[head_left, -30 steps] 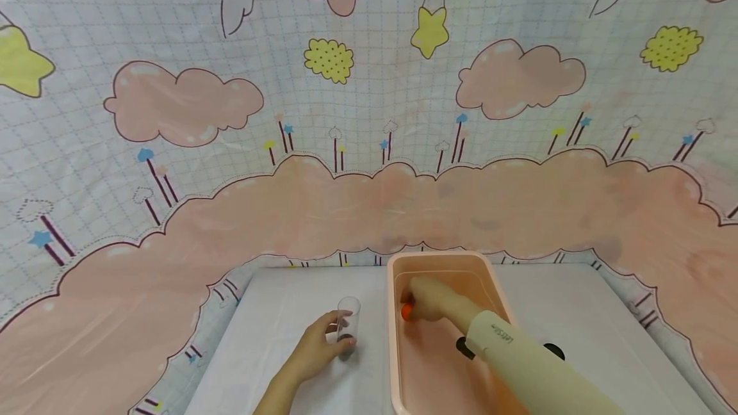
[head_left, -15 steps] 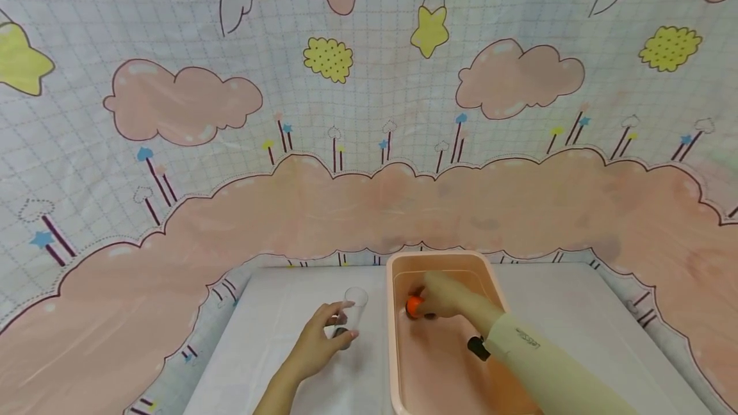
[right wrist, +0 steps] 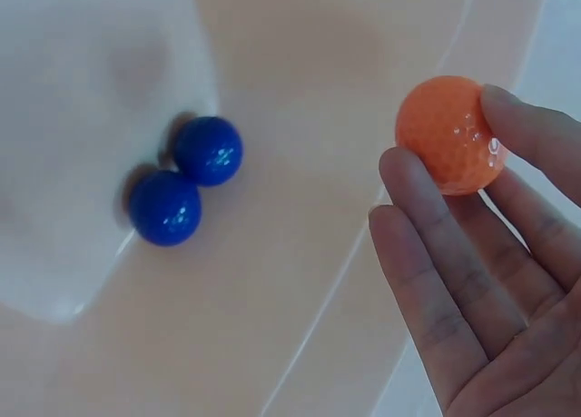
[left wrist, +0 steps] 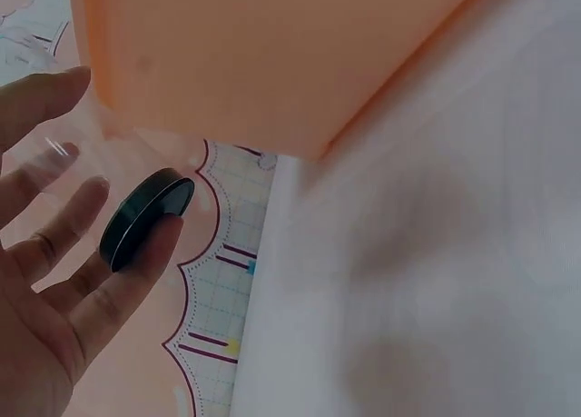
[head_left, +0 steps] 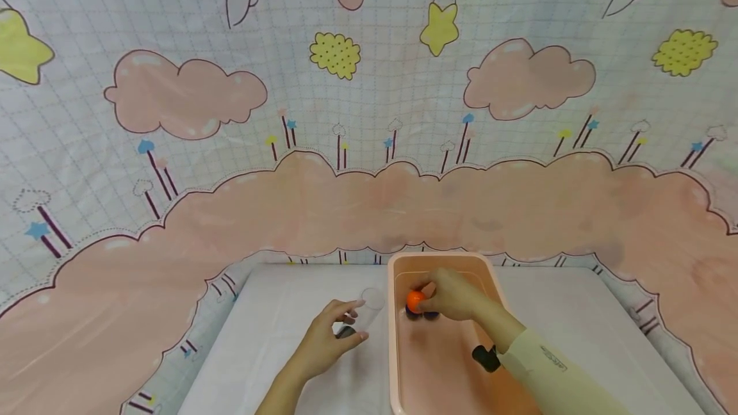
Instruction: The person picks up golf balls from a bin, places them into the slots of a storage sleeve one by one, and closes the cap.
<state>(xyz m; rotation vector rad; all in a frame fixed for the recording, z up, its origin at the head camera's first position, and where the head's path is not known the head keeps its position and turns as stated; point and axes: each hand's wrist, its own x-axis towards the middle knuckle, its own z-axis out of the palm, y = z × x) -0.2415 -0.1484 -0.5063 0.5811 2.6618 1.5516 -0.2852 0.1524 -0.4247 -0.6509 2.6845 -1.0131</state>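
Note:
My right hand (head_left: 452, 296) pinches an orange golf ball (right wrist: 451, 135) between thumb and fingers, over the far part of a peach plastic basin (head_left: 394, 351). Two blue balls (right wrist: 186, 181) lie side by side on the basin floor, beneath the orange one. Left of the basin, my left hand (head_left: 325, 341) holds a clear cylinder (head_left: 369, 312) tilted to the right. Its rim faces up and right, towards the basin. A black round base (left wrist: 145, 219) closes the lower end, with a fingertip against it. The clear wall is hard to make out in the left wrist view.
A white-covered table (head_left: 277, 306) bears the basin. The basin's left wall stands between my two hands. A patterned curtain (head_left: 369, 203) with clouds hangs behind and around the table. A black wrist camera (head_left: 486, 358) sits under my right sleeve.
My right hand has lifted the orange golf ball slightly and moved right, uncovering the blue balls. My left hand has tilted the clear cylinder further right, its rim nearer the basin.

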